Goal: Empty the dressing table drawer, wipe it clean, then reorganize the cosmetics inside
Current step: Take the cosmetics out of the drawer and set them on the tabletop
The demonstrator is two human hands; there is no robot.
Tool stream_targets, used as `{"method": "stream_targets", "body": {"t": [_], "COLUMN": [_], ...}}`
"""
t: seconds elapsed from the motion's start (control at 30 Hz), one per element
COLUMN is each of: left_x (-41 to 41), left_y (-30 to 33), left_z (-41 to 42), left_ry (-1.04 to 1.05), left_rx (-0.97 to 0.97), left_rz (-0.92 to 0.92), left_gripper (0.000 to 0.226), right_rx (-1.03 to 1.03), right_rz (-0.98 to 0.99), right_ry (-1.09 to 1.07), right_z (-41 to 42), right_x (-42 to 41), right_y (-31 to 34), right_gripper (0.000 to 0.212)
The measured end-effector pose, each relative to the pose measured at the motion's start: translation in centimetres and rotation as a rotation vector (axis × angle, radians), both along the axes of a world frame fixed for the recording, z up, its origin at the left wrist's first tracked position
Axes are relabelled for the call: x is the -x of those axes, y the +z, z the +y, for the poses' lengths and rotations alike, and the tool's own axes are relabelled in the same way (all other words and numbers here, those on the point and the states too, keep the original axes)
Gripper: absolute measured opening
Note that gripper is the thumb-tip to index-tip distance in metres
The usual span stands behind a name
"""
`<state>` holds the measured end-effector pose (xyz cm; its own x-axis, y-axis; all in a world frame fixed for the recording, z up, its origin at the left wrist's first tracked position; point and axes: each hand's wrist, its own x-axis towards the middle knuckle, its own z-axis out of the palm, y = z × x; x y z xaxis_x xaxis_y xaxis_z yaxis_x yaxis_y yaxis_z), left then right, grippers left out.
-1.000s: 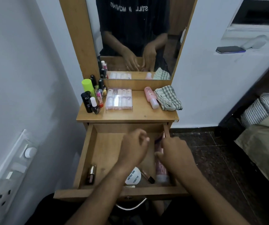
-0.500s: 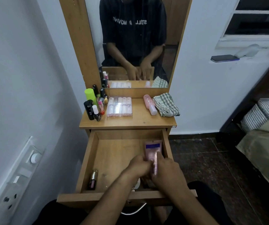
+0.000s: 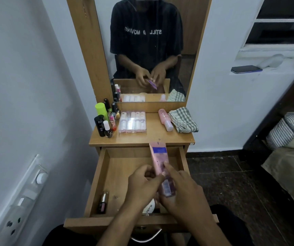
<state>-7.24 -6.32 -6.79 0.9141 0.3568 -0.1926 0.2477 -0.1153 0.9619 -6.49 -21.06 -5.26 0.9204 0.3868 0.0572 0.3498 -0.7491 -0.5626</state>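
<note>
Two hands are seen above the open drawer, and the emptying step is judged to be in hand, since several cosmetics are already stood on the tabletop while others are left inside. A pink tube is held between both hands, tilted upward with its crimped end toward the tabletop edge and its cap end low between the palms. It is pinched by the curled fingers and thumb of the left hand, and the right hand is curled around its lower part, with one finger laid along the tube. What seems to be a second small bottle is tucked under the right hand, though this cannot be told for certain. A small dark bottle lies in the near left corner of the drawer, and a white round container is partly hidden beneath the left wrist. The next move is likely a lift to the tabletop, where a bare patch is needed between the clear case and the checked cloth. The cloth is not yet in use.
</note>
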Motion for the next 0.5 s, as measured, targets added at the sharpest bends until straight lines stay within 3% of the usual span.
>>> {"method": "stream_targets", "body": {"t": [0.17,0.27,0.43,0.5], "left_x": [-3.3,-7.4,-12.4,-13.3], "left_y": [3.3,4.3,5.0,5.0], "left_z": [1.4,2.9,5.0,5.2], "left_ry": [0.05,0.124,0.176,0.171], "left_rx": [-0.056,-0.082,-0.106,-0.186], "left_rz": [-0.11,-0.072,-0.022,-0.034], "left_gripper": [0.013,0.021,0.026,0.023], "right_rx": [-0.085,-0.042,-0.019,0.006], "right_rz": [-0.14,-0.134,-0.27,-0.268], "right_ry": [0.004,0.072,0.116,0.098], "right_z": [1.5,2.7,5.3,5.7], "right_x": [-2.7,-6.1,-10.7,-12.0], "right_y": [2.5,3.6,4.0,3.5], "right_gripper": [0.082,0.083,0.058,0.064]}}
